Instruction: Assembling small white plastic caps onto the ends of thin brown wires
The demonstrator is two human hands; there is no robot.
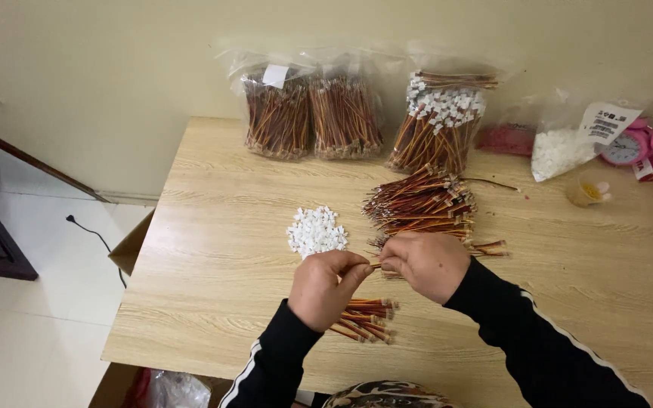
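Note:
My left hand and my right hand meet over the middle of the wooden table, both pinching one thin red-brown wire lead between their fingertips. A small pile of white plastic connectors lies just beyond my left hand. A loose heap of wire leads sits beyond my right hand. A smaller bundle of leads rests on the table under my left wrist.
Against the wall stand clear bags of wire leads and another bag with white-tipped leads. At the back right are a bag of white connectors, a pink alarm clock and a small yellow cup. A cardboard box sits left of the table.

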